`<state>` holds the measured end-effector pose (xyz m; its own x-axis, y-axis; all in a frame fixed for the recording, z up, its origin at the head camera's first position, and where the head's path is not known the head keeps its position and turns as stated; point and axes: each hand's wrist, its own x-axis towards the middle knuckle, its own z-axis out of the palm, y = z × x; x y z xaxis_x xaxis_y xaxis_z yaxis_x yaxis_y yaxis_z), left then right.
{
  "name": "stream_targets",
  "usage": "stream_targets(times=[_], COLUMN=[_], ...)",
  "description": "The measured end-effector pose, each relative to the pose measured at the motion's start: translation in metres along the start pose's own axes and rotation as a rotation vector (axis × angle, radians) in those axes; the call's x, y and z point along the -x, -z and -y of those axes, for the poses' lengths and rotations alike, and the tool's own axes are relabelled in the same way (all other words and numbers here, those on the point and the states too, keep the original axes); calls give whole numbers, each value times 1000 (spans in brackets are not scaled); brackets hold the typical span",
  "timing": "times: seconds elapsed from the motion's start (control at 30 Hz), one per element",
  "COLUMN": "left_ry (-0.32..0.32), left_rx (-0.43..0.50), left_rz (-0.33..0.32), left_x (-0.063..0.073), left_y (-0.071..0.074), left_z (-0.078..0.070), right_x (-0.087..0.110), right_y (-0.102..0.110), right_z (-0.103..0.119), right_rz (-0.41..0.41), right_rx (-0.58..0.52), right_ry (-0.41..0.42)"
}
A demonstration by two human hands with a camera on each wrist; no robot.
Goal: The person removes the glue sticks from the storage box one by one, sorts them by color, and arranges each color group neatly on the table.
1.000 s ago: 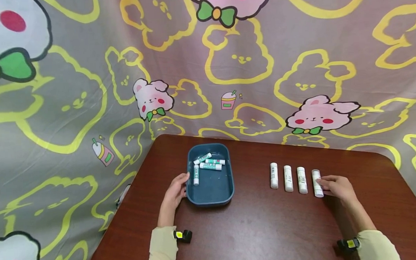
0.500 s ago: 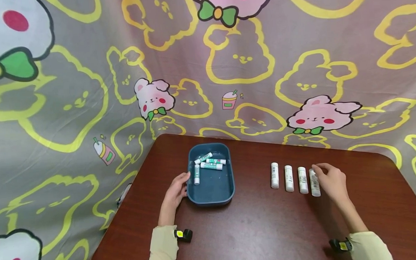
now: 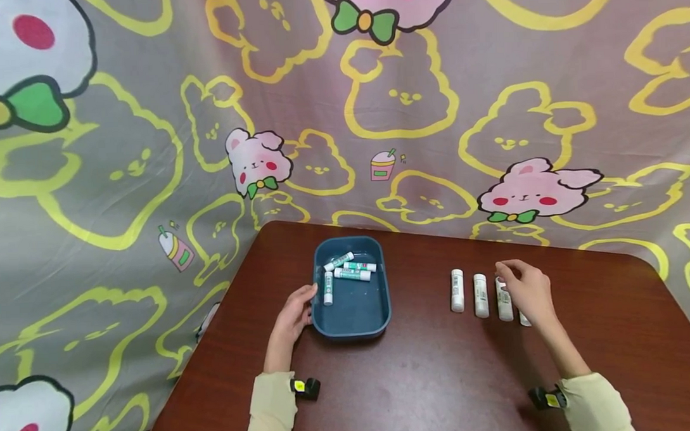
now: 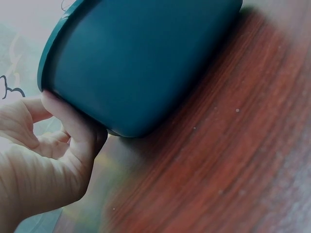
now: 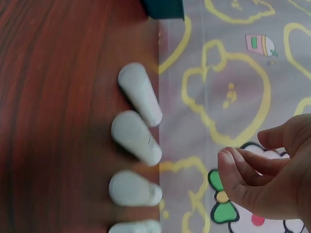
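Observation:
My left hand [image 3: 294, 313] holds the left side of a dark blue rectangular plastic bin [image 3: 356, 311]. In the left wrist view, its fingers bend against the bin's outer wall [image 4: 131, 63], under the rim. White-capped glue sticks [image 3: 352, 275] with green labels lie in the bin's far half. To the right, several white glue sticks form a row; the leftmost glue stick [image 3: 457, 291] shows whole. My right hand [image 3: 530, 291] hovers over the row's right end with loosely bent fingers, holding nothing. It hides most of the rightmost glue stick [image 3: 525, 321] and overlaps the top of its neighbour [image 3: 505, 306].
The dark reddish-brown table [image 3: 408, 378] carries everything. A grey curtain [image 3: 424, 200] printed with rabbits and yellow outlines hangs along its back and left. In the right wrist view, the glue sticks' ends [image 5: 133, 187] stand close to the table's far edge.
My right hand has let go of the rightmost glue stick, which now lies nearer the row, and has lifted and moved left. The left hand keeps its place on the bin.

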<state>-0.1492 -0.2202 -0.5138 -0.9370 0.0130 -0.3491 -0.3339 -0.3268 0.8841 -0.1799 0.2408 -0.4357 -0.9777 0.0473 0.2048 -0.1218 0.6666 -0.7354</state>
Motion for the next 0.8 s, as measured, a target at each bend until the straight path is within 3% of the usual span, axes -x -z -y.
stream_targets(times=[0.2,0.8], left_ry=[2,-6], left_rx=[-14,-14], left_rz=[-12,-33], left_x=[0,2], left_y=[-1,-2], left_z=[0,1], right_x=[-5,-13], right_y=[-16,-92], right_z=[16,80], right_rz=[35,157], right_rx=[-51,-173], right_ry=[8,83])
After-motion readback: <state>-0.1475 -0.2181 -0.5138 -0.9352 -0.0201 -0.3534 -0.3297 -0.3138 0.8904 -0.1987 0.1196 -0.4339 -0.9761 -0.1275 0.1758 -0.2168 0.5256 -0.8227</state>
